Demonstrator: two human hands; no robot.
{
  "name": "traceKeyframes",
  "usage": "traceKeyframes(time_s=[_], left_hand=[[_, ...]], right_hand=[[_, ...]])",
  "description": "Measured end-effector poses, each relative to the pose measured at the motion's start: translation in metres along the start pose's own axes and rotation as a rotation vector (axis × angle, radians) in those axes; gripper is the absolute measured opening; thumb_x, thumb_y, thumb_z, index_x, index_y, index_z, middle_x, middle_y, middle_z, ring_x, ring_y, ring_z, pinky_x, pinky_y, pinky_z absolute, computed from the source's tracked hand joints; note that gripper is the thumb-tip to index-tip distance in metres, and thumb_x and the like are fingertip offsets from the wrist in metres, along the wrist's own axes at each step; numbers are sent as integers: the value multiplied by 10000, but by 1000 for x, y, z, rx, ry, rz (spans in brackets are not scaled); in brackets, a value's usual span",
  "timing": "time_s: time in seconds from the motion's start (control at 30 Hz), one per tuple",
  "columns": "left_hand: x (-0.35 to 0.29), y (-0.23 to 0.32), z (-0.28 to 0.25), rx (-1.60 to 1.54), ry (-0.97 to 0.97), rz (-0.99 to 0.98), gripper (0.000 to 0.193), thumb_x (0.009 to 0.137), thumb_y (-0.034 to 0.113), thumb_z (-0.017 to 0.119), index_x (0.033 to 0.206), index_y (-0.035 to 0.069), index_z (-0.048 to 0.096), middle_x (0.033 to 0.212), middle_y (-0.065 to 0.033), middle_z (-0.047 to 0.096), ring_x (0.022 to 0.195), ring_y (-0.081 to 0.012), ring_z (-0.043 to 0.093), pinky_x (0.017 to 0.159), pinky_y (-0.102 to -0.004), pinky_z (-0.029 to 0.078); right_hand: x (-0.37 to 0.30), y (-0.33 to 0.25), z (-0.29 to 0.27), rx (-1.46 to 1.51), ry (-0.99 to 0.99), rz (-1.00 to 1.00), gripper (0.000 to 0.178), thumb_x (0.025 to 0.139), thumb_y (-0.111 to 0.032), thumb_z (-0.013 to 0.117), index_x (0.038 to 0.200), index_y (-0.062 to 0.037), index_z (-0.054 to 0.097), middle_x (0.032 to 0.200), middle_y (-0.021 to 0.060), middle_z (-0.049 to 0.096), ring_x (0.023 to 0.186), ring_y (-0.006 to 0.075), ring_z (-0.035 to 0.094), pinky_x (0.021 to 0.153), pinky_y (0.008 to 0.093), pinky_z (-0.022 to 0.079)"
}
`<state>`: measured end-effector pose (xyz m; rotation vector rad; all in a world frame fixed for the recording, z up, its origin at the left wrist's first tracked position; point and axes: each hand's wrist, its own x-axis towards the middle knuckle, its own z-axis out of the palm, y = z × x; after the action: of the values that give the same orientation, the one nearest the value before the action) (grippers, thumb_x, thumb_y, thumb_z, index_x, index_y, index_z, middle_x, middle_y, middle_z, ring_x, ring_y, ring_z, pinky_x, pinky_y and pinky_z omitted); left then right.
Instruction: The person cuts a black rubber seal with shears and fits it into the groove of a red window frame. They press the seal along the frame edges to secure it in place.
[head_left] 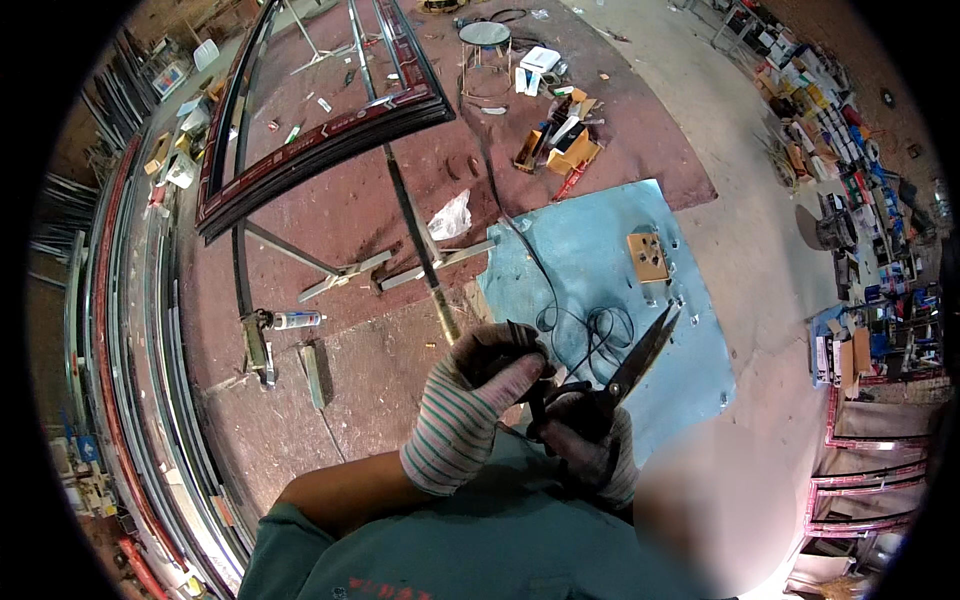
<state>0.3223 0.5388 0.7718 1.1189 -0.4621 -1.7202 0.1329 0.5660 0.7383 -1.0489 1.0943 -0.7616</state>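
My left hand (470, 400), in a dirty white work glove with green stripes, is closed with thumb and fingers pinching a dark strip (537, 405). Close beside it, my right hand (590, 450), also gloved, grips a pair of scissors (643, 358). Their dark blades point up and to the right, slightly apart, away from the strip. A thin black strip (604, 335) lies in loose coils on a blue sheet (650, 230) beyond my hands, and one length runs toward them. My fingers hide the scissor handles and part of the held strip.
Stacked dark frames (330, 150) rest on metal stands at far left. A bottle (298, 319) lies below them. On the blue sheet sits a small brown box (648, 257). Beyond are an open carton (570, 150) and a stool (486, 35). Long profiles (125, 330) line the left.
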Motion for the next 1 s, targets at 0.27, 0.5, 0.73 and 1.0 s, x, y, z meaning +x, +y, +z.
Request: traceKeyframes(time_s=[0.27,0.5,0.73,1.0], left_hand=[[75,-41,110,76,-66,-52,293,966,192,696,1200,27,631,1069,-100,698,995,-214,694,838,-337,589],[129,-44,184,178,-93,-105,340,991,269,664,1198,2,628,1075,-104,691,976,-198,675,891,-346,550],[202,-18,192,59,-77,-96,293,988,228,670,1168,0,633,1022,-91,696,941,-183,674,846,-325,546],[363,43,170,7,-52,-97,294,959,244,717,1148,28,655,1008,-61,698,886,-160,686,786,-298,559]], right_hand=[[23,-7,-129,83,117,-47,95,912,-56,697,1002,-28,685,903,54,703,815,133,664,716,293,538],[52,-33,-218,-25,98,-103,143,899,-66,740,1029,-33,692,890,37,706,797,123,661,708,286,533],[133,-45,-262,176,126,-89,221,1004,-191,588,998,12,675,864,86,697,742,147,634,622,244,485],[290,-77,-290,49,179,-167,402,1002,-388,545,972,1,643,832,119,704,593,125,581,531,259,458]])
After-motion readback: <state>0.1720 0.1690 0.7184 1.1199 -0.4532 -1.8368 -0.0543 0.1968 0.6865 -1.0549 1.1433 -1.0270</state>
